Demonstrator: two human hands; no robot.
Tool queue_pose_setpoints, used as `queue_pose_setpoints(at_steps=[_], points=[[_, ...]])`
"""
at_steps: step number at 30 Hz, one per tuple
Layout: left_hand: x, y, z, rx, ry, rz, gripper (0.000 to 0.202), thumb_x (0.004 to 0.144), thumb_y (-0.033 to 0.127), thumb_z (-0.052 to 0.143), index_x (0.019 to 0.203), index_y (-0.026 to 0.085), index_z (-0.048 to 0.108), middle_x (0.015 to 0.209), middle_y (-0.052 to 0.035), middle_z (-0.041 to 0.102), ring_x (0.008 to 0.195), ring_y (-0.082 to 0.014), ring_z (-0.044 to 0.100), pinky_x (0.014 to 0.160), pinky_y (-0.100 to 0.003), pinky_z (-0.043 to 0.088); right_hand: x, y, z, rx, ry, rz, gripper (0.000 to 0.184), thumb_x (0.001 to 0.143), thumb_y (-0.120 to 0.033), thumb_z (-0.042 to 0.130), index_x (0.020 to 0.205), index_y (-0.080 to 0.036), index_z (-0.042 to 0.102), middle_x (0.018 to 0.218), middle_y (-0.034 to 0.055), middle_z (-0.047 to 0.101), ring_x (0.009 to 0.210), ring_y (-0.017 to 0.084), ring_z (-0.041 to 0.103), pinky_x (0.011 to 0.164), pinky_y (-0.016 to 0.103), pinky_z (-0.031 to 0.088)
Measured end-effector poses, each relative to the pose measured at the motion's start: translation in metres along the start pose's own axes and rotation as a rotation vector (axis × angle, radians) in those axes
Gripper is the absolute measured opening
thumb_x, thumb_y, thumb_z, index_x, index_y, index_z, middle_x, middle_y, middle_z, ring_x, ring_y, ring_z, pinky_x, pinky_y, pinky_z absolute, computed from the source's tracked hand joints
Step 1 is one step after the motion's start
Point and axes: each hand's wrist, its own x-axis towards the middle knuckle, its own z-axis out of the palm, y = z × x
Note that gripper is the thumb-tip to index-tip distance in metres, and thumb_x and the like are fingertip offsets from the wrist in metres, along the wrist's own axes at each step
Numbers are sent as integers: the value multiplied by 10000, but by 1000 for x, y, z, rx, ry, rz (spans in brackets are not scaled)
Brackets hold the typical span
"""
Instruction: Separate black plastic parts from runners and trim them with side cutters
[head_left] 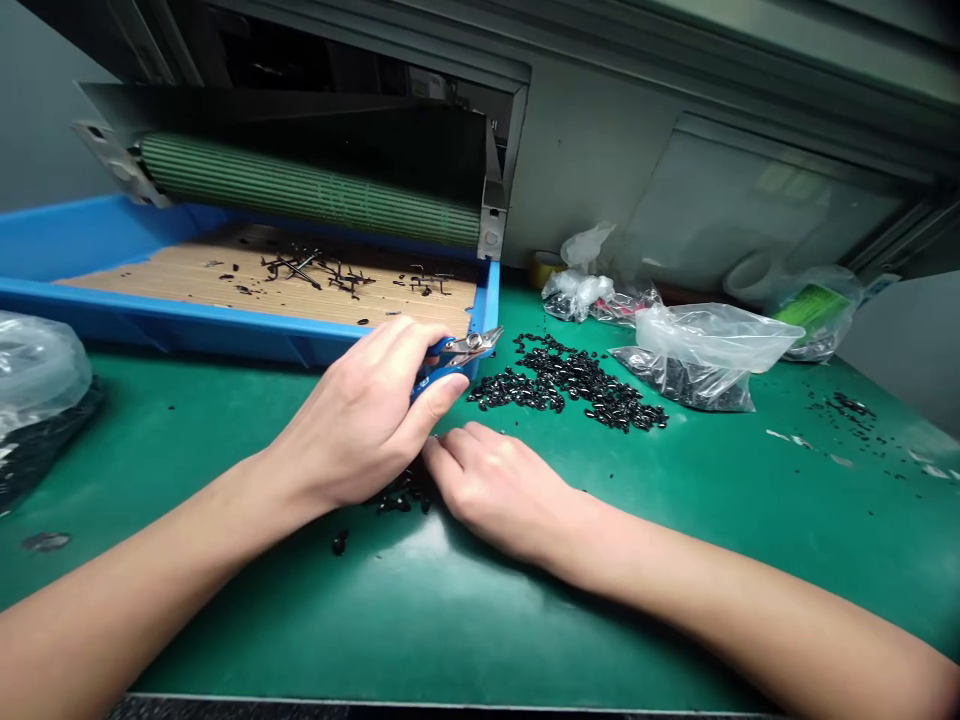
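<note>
I log the left hand (pixel 358 420) closed around blue-handled side cutters (pixel 459 352); whether a piece sits in their blades I cannot confirm from here. The right hand (pixel 495 492) rests half-curled on the green mat (pixel 225 630), fingertips beside scattered black pieces (pixel 403 492). Risk: a careless sweep of either hand could mix these into the larger heap (pixel 566 382), and the cutters, near the blue tray (pixel 225 322), could snag its rim.

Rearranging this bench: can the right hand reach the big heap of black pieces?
Probably yes. The right hand lies on the green mat near the heap of black pieces, with only bare mat between; the blue-handled cutters in the left hand sit off to one side.
</note>
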Motion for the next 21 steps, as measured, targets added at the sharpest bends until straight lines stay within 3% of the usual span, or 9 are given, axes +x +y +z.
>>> queue_pose_setpoints(at_steps=[5, 8, 11, 15, 18, 21], points=[[1, -4, 1, -32, -29, -8, 351, 1021, 365, 375, 1257, 127, 482, 1146, -106, 567, 1075, -253, 544, 932, -395, 432, -23, 50, 6, -35, 89, 249, 236, 1008, -136, 428, 985, -121, 663, 916, 109, 648, 830, 202, 575, 712, 307, 466], [0, -2, 0, -82, -79, -30, 332, 1030, 374, 350, 1225, 151, 500, 1099, -79, 585, 986, -224, 574, 847, -361, 446, -42, 77, 4, -72, 20, 269, 220, 1001, -159, 470, 946, -125, 681, 931, 115, 629, 814, 205, 557, 683, 309, 460], [-4, 2, 0, -95, -153, -28, 294, 1024, 388, 367, 1155, 179, 528, 1016, -46, 598, 872, -196, 583, 751, -333, 433, -52, 79, -4, -135, -61, 149, 225, 972, -72, 461, 965, -109, 683, 928, 115, 614, 834, 213, 543, 690, 312, 468], [-12, 15, 11, 17, -243, 144, 277, 1003, 394, 422, 1079, 172, 570, 939, -46, 589, 825, -204, 564, 712, -346, 405, -63, 66, -24, -237, -156, -16, 225, 930, -19, 472, 954, -82, 687, 840, 104, 587, 751, 214, 518, 639, 329, 469], [-17, 29, 24, 162, -291, 293, 261, 995, 384, 436, 979, 177, 594, 895, -51, 575, 801, -224, 534, 683, -372, 373, -78, 63, -35, -199, -179, -39, 220, 925, -23, 481, 946, -82, 692, 815, 102, 582, 725, 212, 516, 618, 336, 470], [-19, 40, 35, 287, -327, 354, 254, 989, 374, 452, 921, 178, 599, 832, -47, 551, 756, -230, 499, 654, -388, 339, -92, 68, -36, -55, -145, 0, 235, 965, -64, 461, 1044, -83, 681, 884, 120, 612, 764, 212, 545, 651, 342, 489]])
